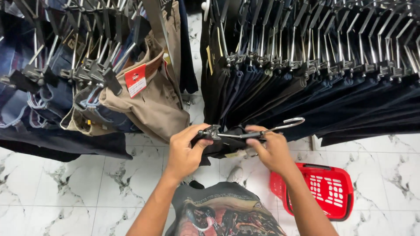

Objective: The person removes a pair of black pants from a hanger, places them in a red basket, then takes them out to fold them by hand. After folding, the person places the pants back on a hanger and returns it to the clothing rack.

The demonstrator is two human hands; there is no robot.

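While we look down, our left hand (183,150) pinches the clip at one end of a metal clip hanger (245,132), fingers closed narrowly on it. Our right hand (273,150) grips the hanger's bar near its hook, curled tight. A dark folded garment (223,146) hangs from the hanger between our hands, just below the rack of dark trousers (332,91). Left hangs a khaki pair (155,102) with a red tag (135,80). On the marble floor (65,192), the red basket (332,190) sits beside our right forearm; we cannot tell what it holds.
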